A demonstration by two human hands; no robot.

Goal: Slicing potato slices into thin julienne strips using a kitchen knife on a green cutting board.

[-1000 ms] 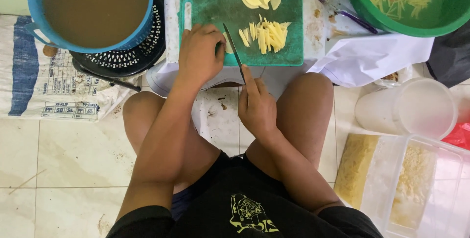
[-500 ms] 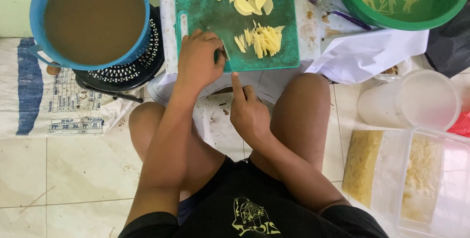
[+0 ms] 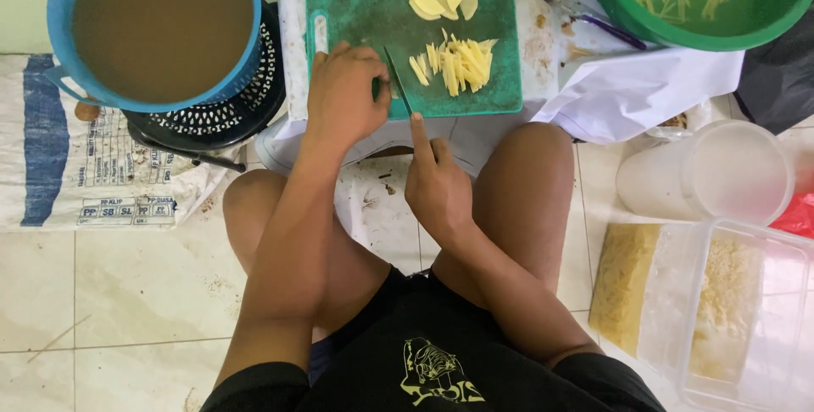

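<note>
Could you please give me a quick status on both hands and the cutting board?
Left hand pressing a pale slice on the green plastic cutting board. Right hand gripping the dark-bladed knife, blade beside left fingers. Pale yellow cut strips right of blade.

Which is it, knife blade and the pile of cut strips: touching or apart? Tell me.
Apart. The head view shows bare green cutting board between the knife, held in the right hand, and the cut strips.

Woven white sack (image 3: 93,170) with blue stripe and printed blue label blocks, flat on floor at left, partly under black perforated basket (image 3: 222,107). Clear rectangular plastic container (image 3: 721,310) at lower right, pale yellow shreds inside. Translucent round tub (image 3: 708,173) just above it. No signs, no screens.
</note>
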